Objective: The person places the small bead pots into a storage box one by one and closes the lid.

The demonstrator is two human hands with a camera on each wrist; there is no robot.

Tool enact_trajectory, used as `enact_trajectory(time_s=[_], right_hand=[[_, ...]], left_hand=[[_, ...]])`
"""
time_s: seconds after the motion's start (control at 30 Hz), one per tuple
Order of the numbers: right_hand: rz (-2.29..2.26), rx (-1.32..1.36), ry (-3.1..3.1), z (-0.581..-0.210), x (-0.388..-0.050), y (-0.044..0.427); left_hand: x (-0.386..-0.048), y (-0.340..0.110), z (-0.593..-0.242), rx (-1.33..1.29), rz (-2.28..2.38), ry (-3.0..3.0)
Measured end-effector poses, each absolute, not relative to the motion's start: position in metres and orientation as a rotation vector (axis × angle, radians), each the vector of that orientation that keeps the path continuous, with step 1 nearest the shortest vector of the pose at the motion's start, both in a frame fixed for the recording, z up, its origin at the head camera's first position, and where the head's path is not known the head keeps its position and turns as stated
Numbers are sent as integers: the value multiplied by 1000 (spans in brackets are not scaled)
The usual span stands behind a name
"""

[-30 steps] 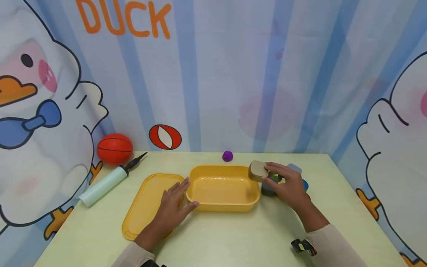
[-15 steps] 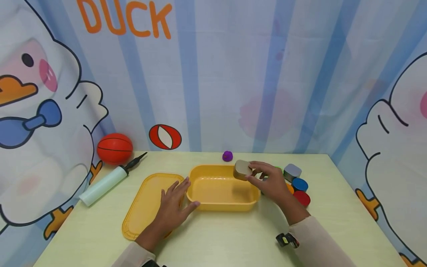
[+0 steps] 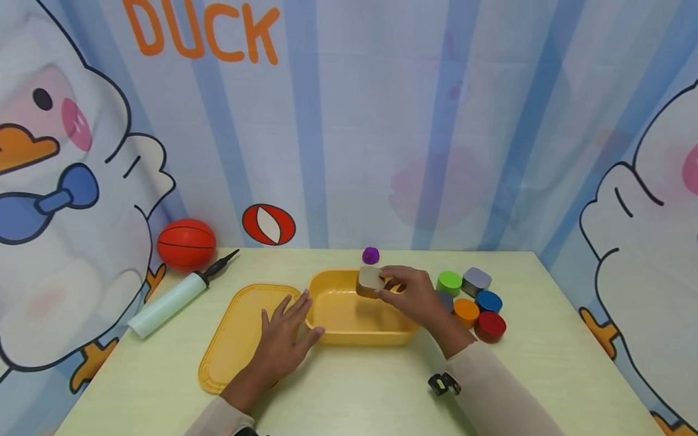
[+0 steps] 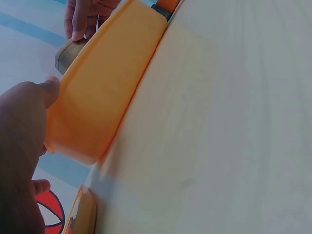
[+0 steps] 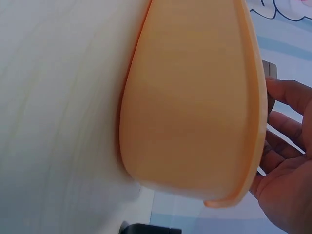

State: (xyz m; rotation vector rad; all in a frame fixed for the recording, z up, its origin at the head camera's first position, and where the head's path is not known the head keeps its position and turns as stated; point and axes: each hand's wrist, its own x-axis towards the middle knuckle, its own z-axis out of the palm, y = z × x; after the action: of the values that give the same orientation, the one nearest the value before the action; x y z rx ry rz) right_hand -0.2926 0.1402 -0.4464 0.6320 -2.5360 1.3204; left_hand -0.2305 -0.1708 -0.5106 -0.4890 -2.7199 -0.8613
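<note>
Sleeves [image 3: 504, 390] of a light colour are lying nearest to us, on the near side of the yellow tub [image 3: 365, 338], and a black wrist device [image 3: 444, 384] is showing beside the right one. Our left hand [image 3: 283, 342] is resting at the tub's left end with its fingers spread, its thumb touching the rim by the near corner. Just left of the tub, a flat yellow tray [image 3: 234, 339] is lying on the table [image 3: 349, 393], partly hiding beneath that hand. Our right hand [image 3: 411, 297] is pinching a beige block [image 3: 369, 282] between thumb and fingers, and we are holding it over the tub's opening, clear of its floor. Right of the tub, red [image 3: 490, 327], orange, blue, dark, green and grey blocks are sitting close together. Well left of the tub, a pale green pump [image 3: 169, 304] is lying, and a red ball [image 3: 186, 244] is sitting beyond it. Behind the tub, a small purple object [image 3: 371, 255] is standing at the table's far edge. Farthest beyond the tub, a blue-striped curtain [image 3: 360, 121] is hanging.
</note>
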Motion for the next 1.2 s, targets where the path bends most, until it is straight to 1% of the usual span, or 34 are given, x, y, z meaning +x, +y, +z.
enact_trajectory(time_s=[0.3,0.63,1.2], right_hand=[[1373,666,-2633,-446,-299,120],[1391,493,-2703,-454,-304,95],[1289,428,-2821,-457,-313,56]], left_hand=[[-231,-171,-510,-464,-906,-2729],[-233,-170,-510,-447,-926,-2755],[-232,-170,-510,-468,-915,-2723]])
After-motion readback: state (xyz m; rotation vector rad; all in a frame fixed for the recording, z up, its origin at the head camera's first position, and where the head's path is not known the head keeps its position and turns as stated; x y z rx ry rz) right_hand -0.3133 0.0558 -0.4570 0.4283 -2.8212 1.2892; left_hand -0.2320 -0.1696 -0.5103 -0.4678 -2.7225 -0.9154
